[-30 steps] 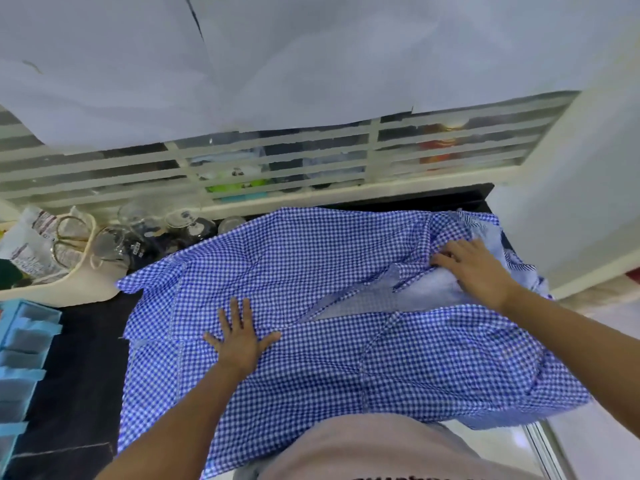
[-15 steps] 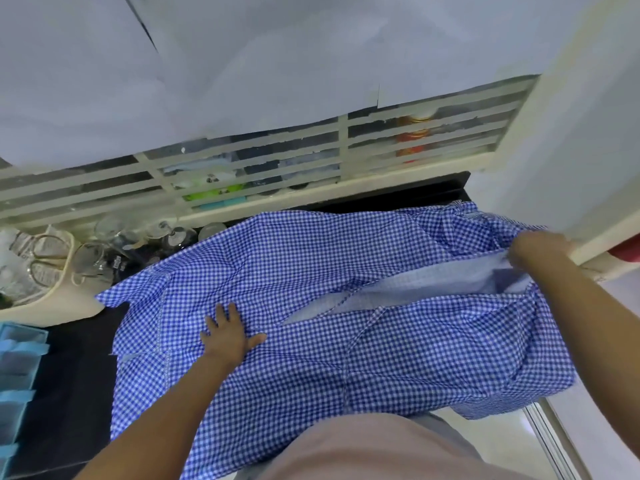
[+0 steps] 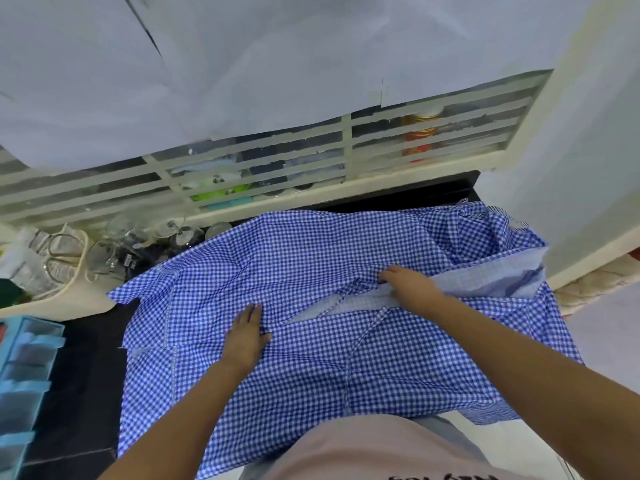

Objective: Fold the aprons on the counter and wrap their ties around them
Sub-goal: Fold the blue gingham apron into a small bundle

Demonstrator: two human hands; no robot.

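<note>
Left of the left hand (image 3: 246,336) a bare strip of worktop (image 3: 86,362) runs to the blue trays (image 3: 27,375), and I judge that my spare room. The hand lies flat, fingers straight, likely pinning the apron (image 3: 311,258) against sliding. The apron spreads under both hands, its near edge hanging off. The right hand (image 3: 410,287) bends onto the pale fold (image 3: 491,277); I cannot tell whether it pinches or presses. Beyond it, cloth bunches near the wall (image 3: 588,168).

Both bare forearms reach over the blue-and-white checked cloth apron (image 3: 311,258): left hand (image 3: 246,336) pressed flat at its middle, right hand (image 3: 410,287) beside it, fingers (image 3: 388,274) curled into a fold.
</note>
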